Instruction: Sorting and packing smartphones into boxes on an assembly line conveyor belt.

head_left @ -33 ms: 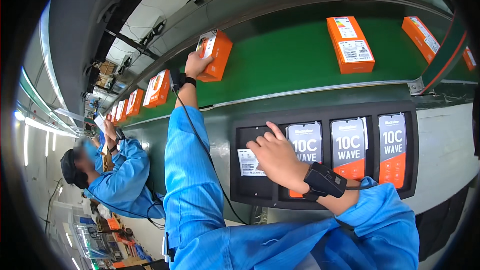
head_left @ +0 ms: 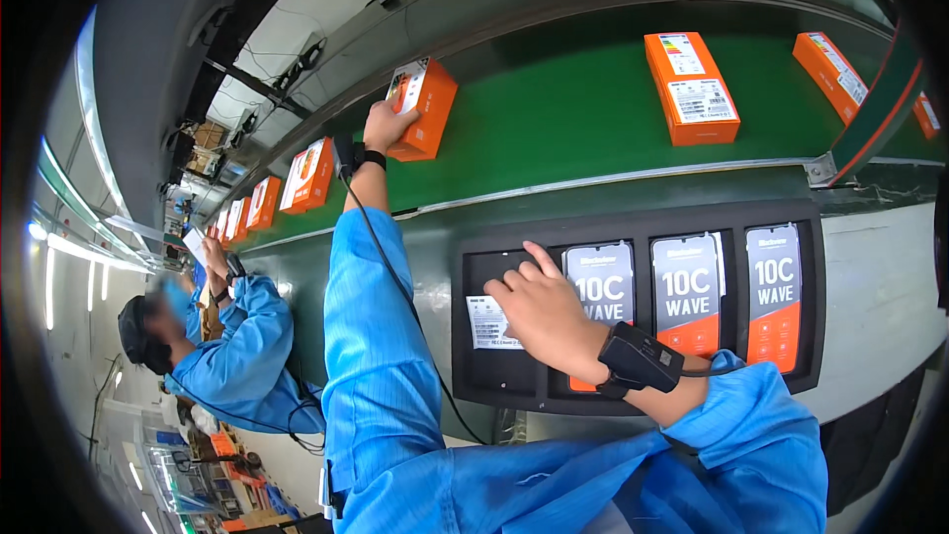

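Note:
My left hand (head_left: 390,127) reaches out over the green conveyor belt (head_left: 554,109) and is closed on the near left side of an orange phone box (head_left: 432,114). Its thumb lies against the box, and some fingers are hidden. My right hand (head_left: 552,314) hovers low over a black tray (head_left: 830,237), index finger stretched and the others loosely bent, holding nothing. Three smartphones with grey and orange screen films sit in the tray: one (head_left: 600,277) is partly covered by that hand, another (head_left: 687,282) is in the middle, the last (head_left: 772,287) at the right. A white label (head_left: 486,321) lies in the leftmost compartment.
More orange boxes stand on the belt, one (head_left: 692,89) beyond the tray and another (head_left: 832,74) farther right. Several (head_left: 306,176) line up at the left. A co-worker (head_left: 242,341) in blue sits at the left. A metal rail (head_left: 593,183) edges the belt. Cables trail from my wrists.

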### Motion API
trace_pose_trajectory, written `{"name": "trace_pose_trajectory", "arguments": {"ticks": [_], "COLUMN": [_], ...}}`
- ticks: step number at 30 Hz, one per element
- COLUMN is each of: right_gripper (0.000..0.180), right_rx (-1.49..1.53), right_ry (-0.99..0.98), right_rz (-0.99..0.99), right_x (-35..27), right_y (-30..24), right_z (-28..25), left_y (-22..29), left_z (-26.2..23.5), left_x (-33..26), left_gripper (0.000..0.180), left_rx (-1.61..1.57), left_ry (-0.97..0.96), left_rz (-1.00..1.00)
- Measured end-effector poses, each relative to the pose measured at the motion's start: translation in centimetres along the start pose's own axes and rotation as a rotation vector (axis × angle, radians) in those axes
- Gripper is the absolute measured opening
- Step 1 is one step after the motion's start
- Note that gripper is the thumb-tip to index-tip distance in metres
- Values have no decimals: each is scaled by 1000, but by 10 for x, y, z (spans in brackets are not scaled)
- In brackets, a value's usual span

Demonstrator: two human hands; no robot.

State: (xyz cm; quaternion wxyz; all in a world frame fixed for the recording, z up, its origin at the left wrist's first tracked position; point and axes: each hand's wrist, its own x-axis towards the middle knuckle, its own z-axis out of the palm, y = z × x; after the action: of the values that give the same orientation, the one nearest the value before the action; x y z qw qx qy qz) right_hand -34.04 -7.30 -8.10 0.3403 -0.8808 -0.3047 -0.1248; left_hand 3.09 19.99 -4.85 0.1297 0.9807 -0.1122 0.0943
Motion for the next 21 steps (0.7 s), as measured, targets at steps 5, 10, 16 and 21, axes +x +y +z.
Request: {"name": "trace_pose_trajectory", "arguments": {"ticks": [5,10,16,21], "right_gripper": [25,18,18,8], "right_rx": [6,-30,-18,-38], "right_ry": [-8,26,37,-18], "right_rz": [13,-6,-36,-55], "right_x": [0,3,0,0], "right_y": [-3,-5,-2,2], "right_z": [-3,-4,1,-5], "left_y": [13,5,39,60], "left_z": [11,37,45,35], "left_x": [9,14,-5,-19], "left_gripper": [67,69,78,55], "left_rx": [44,8,188,-803], "left_ry": [70,23,61,46], "left_rz": [18,-19,-116,-309]}}
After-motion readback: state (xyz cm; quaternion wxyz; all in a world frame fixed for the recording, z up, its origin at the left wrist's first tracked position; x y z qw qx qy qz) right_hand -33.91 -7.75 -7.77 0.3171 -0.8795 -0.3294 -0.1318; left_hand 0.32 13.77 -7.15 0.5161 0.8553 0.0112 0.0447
